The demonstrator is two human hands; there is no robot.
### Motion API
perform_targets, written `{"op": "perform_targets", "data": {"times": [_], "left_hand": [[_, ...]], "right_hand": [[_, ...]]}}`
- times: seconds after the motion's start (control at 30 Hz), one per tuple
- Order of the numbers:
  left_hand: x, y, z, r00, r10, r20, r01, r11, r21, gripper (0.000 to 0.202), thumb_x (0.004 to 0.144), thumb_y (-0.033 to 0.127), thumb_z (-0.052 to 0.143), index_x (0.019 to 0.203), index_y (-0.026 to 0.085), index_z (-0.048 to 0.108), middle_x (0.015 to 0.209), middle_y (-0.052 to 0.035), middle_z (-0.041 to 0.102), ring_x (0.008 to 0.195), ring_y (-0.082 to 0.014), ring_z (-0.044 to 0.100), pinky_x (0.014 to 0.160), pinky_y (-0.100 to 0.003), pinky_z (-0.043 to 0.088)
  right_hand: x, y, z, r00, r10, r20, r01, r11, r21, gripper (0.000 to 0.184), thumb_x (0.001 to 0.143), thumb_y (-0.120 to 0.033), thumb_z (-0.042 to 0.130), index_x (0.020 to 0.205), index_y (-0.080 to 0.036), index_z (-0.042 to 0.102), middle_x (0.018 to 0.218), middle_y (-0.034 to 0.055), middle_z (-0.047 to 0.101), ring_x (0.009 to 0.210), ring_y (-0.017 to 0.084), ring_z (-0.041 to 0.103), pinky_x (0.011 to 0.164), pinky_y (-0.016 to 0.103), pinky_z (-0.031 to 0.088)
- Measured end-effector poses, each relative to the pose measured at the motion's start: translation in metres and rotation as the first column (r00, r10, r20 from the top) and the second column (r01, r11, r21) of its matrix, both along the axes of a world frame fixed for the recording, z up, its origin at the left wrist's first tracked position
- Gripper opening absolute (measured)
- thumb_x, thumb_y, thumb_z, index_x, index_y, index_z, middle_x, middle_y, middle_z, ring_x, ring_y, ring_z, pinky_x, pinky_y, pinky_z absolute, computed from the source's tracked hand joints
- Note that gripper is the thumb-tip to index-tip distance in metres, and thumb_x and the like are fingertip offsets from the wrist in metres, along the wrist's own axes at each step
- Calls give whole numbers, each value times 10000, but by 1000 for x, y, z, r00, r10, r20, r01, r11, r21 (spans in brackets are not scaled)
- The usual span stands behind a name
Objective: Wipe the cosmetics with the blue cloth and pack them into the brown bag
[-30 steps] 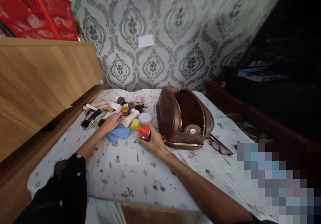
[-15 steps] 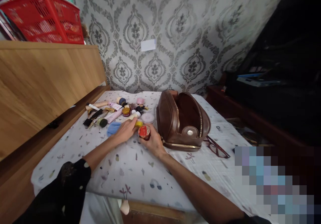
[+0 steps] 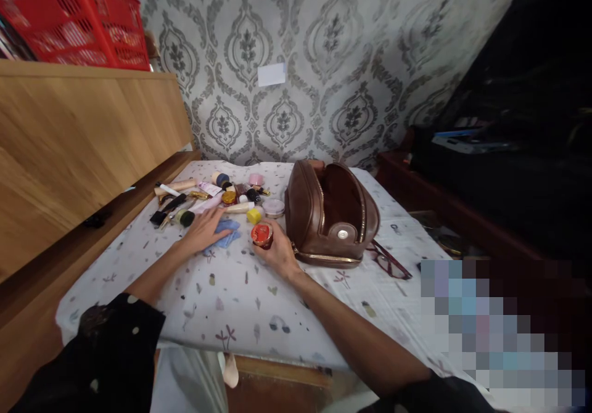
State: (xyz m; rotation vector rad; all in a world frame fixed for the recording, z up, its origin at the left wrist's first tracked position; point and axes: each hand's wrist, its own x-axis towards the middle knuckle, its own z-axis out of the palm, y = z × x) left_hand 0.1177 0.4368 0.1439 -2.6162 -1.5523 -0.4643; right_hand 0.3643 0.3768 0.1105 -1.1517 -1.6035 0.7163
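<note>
My right hand [image 3: 280, 253] is wrapped round a small jar with a red top [image 3: 261, 235], just in front of the brown bag's left corner. My left hand [image 3: 202, 231] lies with fingers stretched over the left side of a crumpled blue cloth [image 3: 227, 233], its thumb on the fabric. A yellow lid or small block [image 3: 254, 216] sits on the sheet between the hands, behind the jar. Beyond it is a pale round container [image 3: 273, 208]. The brown toiletry bag [image 3: 300, 216] stands unzipped, its mouth gaping and its dark inside showing.
Cosmetic tubes, brushes and jars, among them a gold-lidded jar [image 3: 229, 198] and a green jar [image 3: 185, 217], lie behind my left hand. Glasses [image 3: 391, 262] rest right of the bag. A wooden panel [image 3: 92, 129] borders the left; a red basket [image 3: 92, 18] stands on it.
My left hand has moved left, away from the yellow piece, onto the blue cloth. The yellow piece now lies alone on the sheet. My right hand still holds the jar.
</note>
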Motion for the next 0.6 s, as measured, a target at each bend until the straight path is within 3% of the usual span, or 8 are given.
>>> {"op": "perform_targets", "data": {"times": [0.07, 0.13, 0.23, 0.37, 0.47, 0.6], "left_hand": [[-23, -10, -1, 999, 20, -26, -21, 1000, -21, 442, 914, 514, 563, 1241, 217, 583, 1263, -116, 608, 1158, -332, 536, 978, -465, 441], [-38, -21, 1, 999, -51, -15, 50, 998, -48, 298, 942, 474, 498, 1037, 225, 631, 1107, -85, 638, 1059, -286, 559, 931, -408, 454], [-44, -36, 10, 990, -118, 76, 124, 988, -86, 222, 933, 384, 466, 830, 220, 574, 895, -46, 601, 871, -225, 567, 785, -331, 457], [-23, -40, 30, 952, -85, 295, 107, 992, -60, 176, 861, 335, 535, 748, 209, 489, 784, 3, 524, 727, -166, 510, 660, -280, 406], [4, -30, 39, 882, -79, 464, 97, 995, -14, 154, 838, 320, 541, 770, 208, 461, 782, 20, 506, 720, -147, 481, 642, -255, 388], [42, -23, 30, 848, -87, 522, 99, 995, 5, 93, 823, 267, 534, 824, 214, 458, 779, 23, 514, 711, -149, 481, 647, -258, 388]], "right_hand": [[0, 0, 0, 1000, -1, 9, 1, 1000, 4, 554, 697, -271, 689, 1222, -215, 522, 1082, 62, 652, 983, 239, 633, 936, 409, 513], [0, 0, -1, 1000, -3, 22, 3, 1000, 5, 557, 692, -266, 692, 1220, -219, 520, 1087, 66, 646, 1002, 247, 632, 939, 413, 517], [0, 2, -3, 999, -4, 41, 4, 1000, -1, 581, 691, -262, 692, 1239, -232, 502, 1093, 65, 641, 1021, 254, 630, 966, 436, 507], [-2, 1, -4, 999, -13, 30, 14, 999, -45, 655, 676, -289, 710, 1275, -248, 448, 1076, 53, 650, 947, 247, 650, 900, 429, 529], [-4, 0, -3, 999, -19, 39, 20, 999, -46, 596, 662, -291, 717, 1201, -234, 470, 1010, 41, 655, 879, 230, 647, 845, 399, 535], [-7, 4, 0, 999, 11, 40, -10, 999, -42, 433, 658, -253, 703, 1055, -216, 534, 817, -17, 626, 721, 176, 611, 726, 331, 531]]}}
